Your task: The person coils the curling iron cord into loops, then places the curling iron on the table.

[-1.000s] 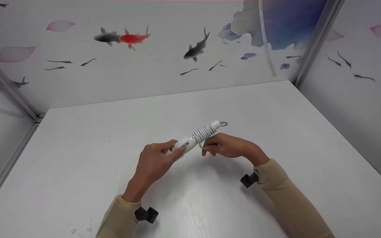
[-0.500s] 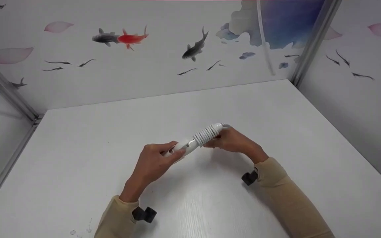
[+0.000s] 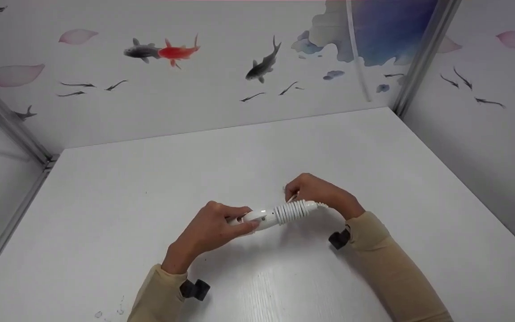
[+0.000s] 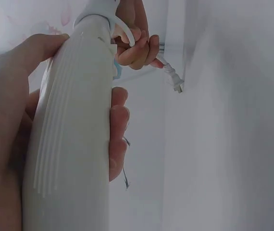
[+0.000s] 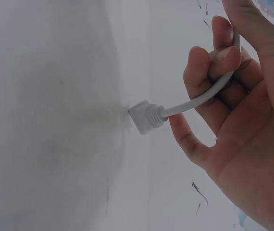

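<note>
My left hand grips a white hair styling iron above the table, thumb on one side and fingers on the other. Its white cord is wound in several turns round the handle end. Beyond the coils, my right hand holds the cord's loose end. The right wrist view shows the cord running between thumb and curled fingers, with the plug sticking out past them. In the left wrist view, the iron's ridged body fills the near side, and the plug hangs from the right hand.
A white table lies under both hands. Behind it rises a back wall painted with fish, and a side wall stands at the right. Metal posts frame the corners. Black camera mounts sit on both wrists.
The iron has come down and to the right, lying nearer level. My right hand passed from below the coils to behind them, still with the cord end.
</note>
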The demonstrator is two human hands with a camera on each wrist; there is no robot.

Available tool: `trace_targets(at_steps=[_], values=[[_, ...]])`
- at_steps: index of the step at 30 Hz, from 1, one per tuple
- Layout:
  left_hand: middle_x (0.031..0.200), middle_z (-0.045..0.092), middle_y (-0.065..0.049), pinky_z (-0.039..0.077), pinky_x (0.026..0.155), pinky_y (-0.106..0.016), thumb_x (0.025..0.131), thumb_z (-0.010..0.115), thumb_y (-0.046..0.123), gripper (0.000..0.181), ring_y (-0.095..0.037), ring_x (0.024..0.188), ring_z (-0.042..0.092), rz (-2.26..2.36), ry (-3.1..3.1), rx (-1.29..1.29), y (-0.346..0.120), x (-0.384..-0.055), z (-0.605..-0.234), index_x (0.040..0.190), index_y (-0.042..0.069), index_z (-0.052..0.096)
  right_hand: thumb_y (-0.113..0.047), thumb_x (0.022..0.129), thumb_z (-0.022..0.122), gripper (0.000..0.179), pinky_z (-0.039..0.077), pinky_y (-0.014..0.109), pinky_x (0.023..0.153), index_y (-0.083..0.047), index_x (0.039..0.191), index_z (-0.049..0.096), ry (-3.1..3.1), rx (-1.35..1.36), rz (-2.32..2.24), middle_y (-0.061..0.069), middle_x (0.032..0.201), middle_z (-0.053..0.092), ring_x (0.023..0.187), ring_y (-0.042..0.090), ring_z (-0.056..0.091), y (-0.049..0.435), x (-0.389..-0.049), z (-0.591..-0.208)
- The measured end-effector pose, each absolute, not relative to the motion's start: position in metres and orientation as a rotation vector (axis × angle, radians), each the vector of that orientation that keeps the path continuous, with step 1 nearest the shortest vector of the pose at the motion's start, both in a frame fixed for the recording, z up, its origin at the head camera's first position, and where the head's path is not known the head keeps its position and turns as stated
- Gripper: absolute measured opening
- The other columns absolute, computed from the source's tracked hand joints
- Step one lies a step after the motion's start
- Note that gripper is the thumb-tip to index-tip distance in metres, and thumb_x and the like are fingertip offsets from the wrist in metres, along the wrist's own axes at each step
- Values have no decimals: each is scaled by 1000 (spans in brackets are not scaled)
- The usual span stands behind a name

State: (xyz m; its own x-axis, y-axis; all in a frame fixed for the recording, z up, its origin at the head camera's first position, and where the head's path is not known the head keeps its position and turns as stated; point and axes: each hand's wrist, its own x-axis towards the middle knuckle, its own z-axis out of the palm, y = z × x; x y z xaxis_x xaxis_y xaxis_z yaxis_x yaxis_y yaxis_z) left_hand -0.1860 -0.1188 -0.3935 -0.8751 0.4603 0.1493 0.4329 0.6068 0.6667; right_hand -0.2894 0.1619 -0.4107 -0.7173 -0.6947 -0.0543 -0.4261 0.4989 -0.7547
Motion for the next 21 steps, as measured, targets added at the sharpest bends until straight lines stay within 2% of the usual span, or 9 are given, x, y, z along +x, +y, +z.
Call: trace_targets(at_steps=[7, 13, 21], values=[[89, 75, 7, 45, 60, -19, 93, 70, 38, 26, -3, 65, 54, 1047, 2768, 902, -118, -185, -395, 111, 22, 78, -16, 85, 76, 14, 45, 27, 65, -14, 73, 69, 2372, -973, -934, -7, 73, 61, 70, 11, 50, 160, -280, -399], [87, 75, 9, 42, 56, -18, 91, 72, 38, 26, 0, 60, 49, 936, 2781, 996, -116, -186, -399, 110, 22, 79, -26, 87, 76, 9, 51, 29, 77, -19, 83, 71, 2400, -1021, -782, -8, 83, 68, 80, 8, 60, 156, -270, -385], [88, 75, 10, 41, 56, -18, 90, 73, 36, 24, 0, 61, 49, 924, 2773, 1018, -120, -185, -394, 109, 23, 79, -27, 91, 74, 10, 52, 28, 78, -18, 90, 73, 2406, -1067, -767, -6, 87, 69, 79, 8, 61, 153, -261, -373]])
